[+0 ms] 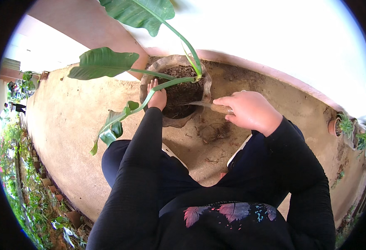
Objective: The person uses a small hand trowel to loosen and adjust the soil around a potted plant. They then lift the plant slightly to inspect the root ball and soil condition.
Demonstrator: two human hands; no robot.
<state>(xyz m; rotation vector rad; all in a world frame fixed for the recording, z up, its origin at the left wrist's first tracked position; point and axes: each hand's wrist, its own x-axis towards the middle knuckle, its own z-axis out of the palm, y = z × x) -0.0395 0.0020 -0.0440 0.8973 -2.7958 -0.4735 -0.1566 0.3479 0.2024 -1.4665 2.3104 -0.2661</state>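
Observation:
A large potted plant with broad green leaves (108,64) grows from dark soil (183,93) in a round pot with a wavy rim (207,89). My left hand (158,97) lies flat against the pot's left side, at the rim and soil edge, under a drooping leaf stalk (170,82). Nothing shows in its fingers. In my right hand (248,107) is a hand tool with a wooden handle (222,108). Its narrow metal blade (201,103) reaches over the right rim, the tip at the soil. Whether it is a knife or an edge-on trowel is unclear.
Behind the pot runs a white wall (264,37) with a pink base strip (283,72). Loose soil (214,129) lies on the concrete floor (76,125). Small potted plants (342,126) stand far right. Garden plants (29,193) line the left edge, and a person (19,107) is far off.

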